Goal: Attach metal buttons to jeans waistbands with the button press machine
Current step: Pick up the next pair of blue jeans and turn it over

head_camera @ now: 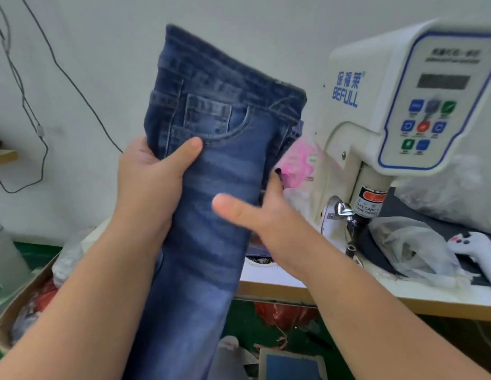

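left hand (151, 171) grips folded jeans (208, 165) at their 9 o'clock edge, thumb across the front, waistband up at 12. right hand (255, 215) at 4 o'clock, fingers straight, thumb apart, touching the denim. button press machine (389, 127) at 3 o'clock on table (293, 290).

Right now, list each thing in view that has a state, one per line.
Jeans: folded lengthwise, held up in the air, waistband on top, left of the press.
Left hand: grips the jeans below the pocket, thumb in front.
Right hand: open, fingers straight, at the jeans' right edge.
Press: nothing under its head, display dark.
Plastic bag: crumpled, lying on the table.
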Demonstrator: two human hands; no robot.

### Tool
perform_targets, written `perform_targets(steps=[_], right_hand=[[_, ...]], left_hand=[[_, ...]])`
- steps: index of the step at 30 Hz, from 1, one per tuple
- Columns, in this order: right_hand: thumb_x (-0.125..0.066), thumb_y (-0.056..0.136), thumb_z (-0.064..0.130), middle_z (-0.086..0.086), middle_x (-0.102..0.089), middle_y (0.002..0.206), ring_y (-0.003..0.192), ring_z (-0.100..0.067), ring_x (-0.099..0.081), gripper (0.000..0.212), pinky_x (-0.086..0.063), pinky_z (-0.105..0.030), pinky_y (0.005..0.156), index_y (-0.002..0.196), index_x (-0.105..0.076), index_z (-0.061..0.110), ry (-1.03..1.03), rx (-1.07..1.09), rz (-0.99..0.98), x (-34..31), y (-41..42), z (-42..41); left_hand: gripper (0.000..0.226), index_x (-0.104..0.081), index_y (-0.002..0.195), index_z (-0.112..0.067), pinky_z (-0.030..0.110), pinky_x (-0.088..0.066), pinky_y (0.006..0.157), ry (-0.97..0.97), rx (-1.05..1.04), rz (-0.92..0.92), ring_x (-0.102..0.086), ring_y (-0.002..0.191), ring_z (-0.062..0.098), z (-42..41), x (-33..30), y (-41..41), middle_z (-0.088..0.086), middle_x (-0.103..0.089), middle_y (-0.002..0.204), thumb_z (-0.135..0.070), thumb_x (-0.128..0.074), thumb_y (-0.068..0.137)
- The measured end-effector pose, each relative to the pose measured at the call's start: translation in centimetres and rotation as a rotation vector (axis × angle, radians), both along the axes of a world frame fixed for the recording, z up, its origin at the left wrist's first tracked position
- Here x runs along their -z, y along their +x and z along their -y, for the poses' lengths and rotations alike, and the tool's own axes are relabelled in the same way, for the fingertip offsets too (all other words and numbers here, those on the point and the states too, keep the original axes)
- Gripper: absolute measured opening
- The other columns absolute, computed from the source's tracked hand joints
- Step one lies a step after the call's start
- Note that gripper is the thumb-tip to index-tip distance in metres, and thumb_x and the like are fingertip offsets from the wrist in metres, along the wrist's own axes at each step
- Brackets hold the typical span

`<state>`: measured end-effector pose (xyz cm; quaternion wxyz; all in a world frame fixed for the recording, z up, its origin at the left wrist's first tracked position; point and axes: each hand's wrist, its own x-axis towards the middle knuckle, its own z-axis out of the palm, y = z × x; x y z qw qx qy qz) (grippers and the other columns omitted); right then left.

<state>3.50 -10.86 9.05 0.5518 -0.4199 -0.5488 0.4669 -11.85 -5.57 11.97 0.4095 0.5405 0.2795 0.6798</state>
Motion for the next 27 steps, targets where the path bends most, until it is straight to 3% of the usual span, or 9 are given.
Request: perform_targets(steps=[2, 7, 9, 12, 14, 16, 19, 25, 27], right_hand=[[-0.089, 0.055, 0.031, 0.004, -0.060, 0.135, 0.121, -0.017, -0.061, 0.110, -0.052, -0.044, 0.100, 0.147, -0.029, 0.024, 0.057, 0.043, 0.073, 0.2, -1.0, -0.5], [-0.068, 0.077, -0.014, -0.010, -0.072, 0.114, 0.105, -0.026, -0.070, 0.058, -0.055, -0.052, 0.093, 0.128, -0.056, 0.009, 0.143, 0.150, -0.099, -0.7, 0.0, -1.7], [-0.065, 0.078, -0.016, -0.014, -0.072, 0.113, 0.104, -0.031, -0.070, 0.051, -0.055, -0.055, 0.094, 0.125, -0.059, 0.005, 0.146, 0.173, -0.157, -1.2, 0.5, -2.4], [-0.068, 0.078, -0.013, -0.013, -0.073, 0.112, 0.102, -0.029, -0.071, 0.050, -0.055, -0.053, 0.093, 0.124, -0.059, 0.006, 0.175, 0.208, -0.194, -2.4, 0.9, -3.4], [-0.069, 0.078, -0.011, -0.010, -0.073, 0.112, 0.102, -0.026, -0.071, 0.050, -0.056, -0.051, 0.092, 0.123, -0.058, 0.008, 0.217, 0.204, -0.165, -3.1, 1.1, -3.9], [-0.068, 0.079, -0.012, -0.009, -0.073, 0.111, 0.101, -0.024, -0.071, 0.049, -0.058, -0.048, 0.091, 0.123, -0.057, 0.008, 0.248, 0.159, -0.128, -3.5, 0.9, -4.2], [-0.069, 0.080, -0.010, -0.011, -0.072, 0.113, 0.103, -0.026, -0.071, 0.046, -0.058, -0.047, 0.090, 0.122, -0.057, 0.006, 0.267, 0.074, -0.108, -3.5, 0.0, -4.7], [-0.073, 0.088, 0.008, -0.001, -0.069, 0.123, 0.111, -0.016, -0.068, 0.054, -0.054, -0.042, 0.098, 0.135, -0.049, 0.014, 0.234, 0.066, -0.004, -4.3, -0.3, -5.1], [-0.075, 0.087, 0.012, 0.001, -0.068, 0.125, 0.112, -0.015, -0.067, 0.058, -0.054, -0.040, 0.098, 0.138, -0.046, 0.016, 0.201, 0.041, 0.047, -4.0, -0.7, -5.0]], left_hand=[[0.017, -0.073, 0.102, -0.017, 0.030, -0.059, 0.072, 0.029, 0.010, 0.014, -0.074, 0.095, 0.022, -0.3, -1.1, 0.9, 0.003, -0.077, 0.100, -0.019, -0.074, 0.084], [0.020, -0.077, 0.104, -0.024, 0.023, -0.058, 0.074, -0.061, 0.332, -0.199, -0.073, 0.100, 0.019, -1.1, -0.5, -0.2, 0.002, -0.076, 0.108, -0.029, -0.070, 0.085], [0.044, -0.070, 0.117, -0.027, 0.022, -0.057, 0.079, -0.104, 0.438, -0.440, -0.071, 0.106, 0.016, -1.1, 1.6, -1.6, -0.003, -0.073, 0.116, -0.039, -0.079, 0.075], [0.096, -0.054, 0.133, -0.032, 0.037, -0.052, 0.097, -0.340, 0.568, -0.626, -0.065, 0.116, 0.014, -0.8, 5.0, -3.3, -0.008, -0.068, 0.127, -0.054, -0.094, 0.049], [0.092, -0.057, 0.131, -0.034, 0.032, -0.051, 0.098, -0.367, 0.638, -0.634, -0.064, 0.119, 0.013, -0.5, 6.4, -3.8, -0.007, -0.067, 0.129, -0.054, -0.094, 0.049], [0.066, -0.067, 0.119, -0.036, 0.022, -0.055, 0.088, -0.347, 0.660, -0.636, -0.066, 0.115, 0.014, 0.0, 6.9, -3.8, -0.006, -0.069, 0.125, -0.047, -0.091, 0.059], [0.041, -0.074, 0.106, -0.032, 0.022, -0.058, 0.070, -0.299, 0.556, -0.558, -0.073, 0.100, 0.018, 0.6, 7.2, -3.3, -0.001, -0.075, 0.111, -0.031, -0.083, 0.066], [0.028, -0.067, 0.083, -0.008, 0.058, -0.057, 0.071, -0.256, 0.012, -0.315, -0.071, 0.081, 0.039, 0.5, 5.5, -2.7, 0.022, -0.071, 0.084, -0.011, -0.062, 0.056], [0.026, -0.059, 0.079, -0.001, 0.050, -0.054, 0.058, -0.187, -0.151, -0.361, -0.064, 0.065, 0.030, 0.8, 4.7, -2.3, 0.021, -0.065, 0.071, -0.014, -0.057, 0.056]])
